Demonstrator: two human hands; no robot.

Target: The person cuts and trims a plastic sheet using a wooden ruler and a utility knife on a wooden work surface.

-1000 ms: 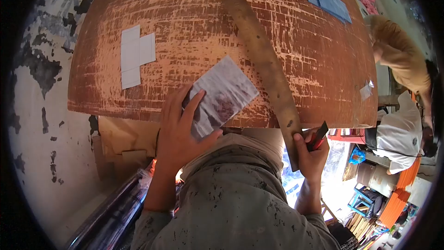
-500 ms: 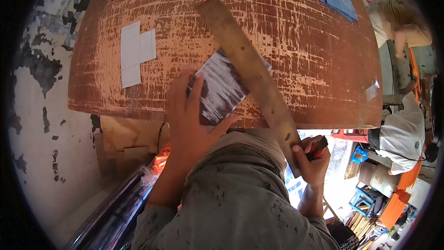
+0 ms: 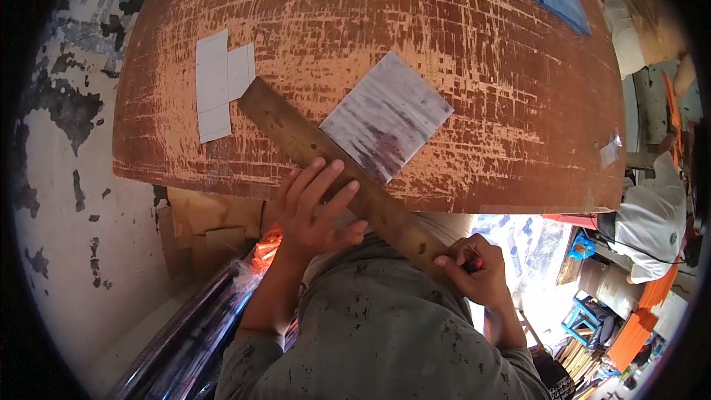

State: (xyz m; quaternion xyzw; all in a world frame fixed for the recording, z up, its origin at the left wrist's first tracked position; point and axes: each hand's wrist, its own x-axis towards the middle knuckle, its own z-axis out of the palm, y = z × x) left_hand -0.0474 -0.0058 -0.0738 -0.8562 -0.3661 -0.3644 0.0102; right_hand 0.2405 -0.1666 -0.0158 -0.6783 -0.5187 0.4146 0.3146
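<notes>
A long, worn brown ruler-like strip (image 3: 370, 196) lies diagonally across the front of the table, its far end by a white paper template. My right hand (image 3: 478, 270) is closed round its near end, with a small red-and-black tool (image 3: 472, 261), perhaps a cutter, also in the fingers. My left hand (image 3: 315, 207) is open, its fingertips resting on the strip near its middle. Just beyond the strip's edge lies a square sheet (image 3: 392, 111) streaked white and dark purple, turned cornerwise; its near-left edge runs along the strip.
The scratched brown tabletop (image 3: 518, 155) also bears the white paper template (image 3: 213, 89) at left and folded blue pieces (image 3: 555, 0) at back right. Plastic-wrapped rolls (image 3: 185, 333) lean at lower left. A person in a white shirt (image 3: 652, 207) is at the right, another person farther back.
The strip has swung leftward and toward me, off the square sheet, uncovering it. My left hand has left the sheet and come onto the strip. The sheet now lies slightly farther right.
</notes>
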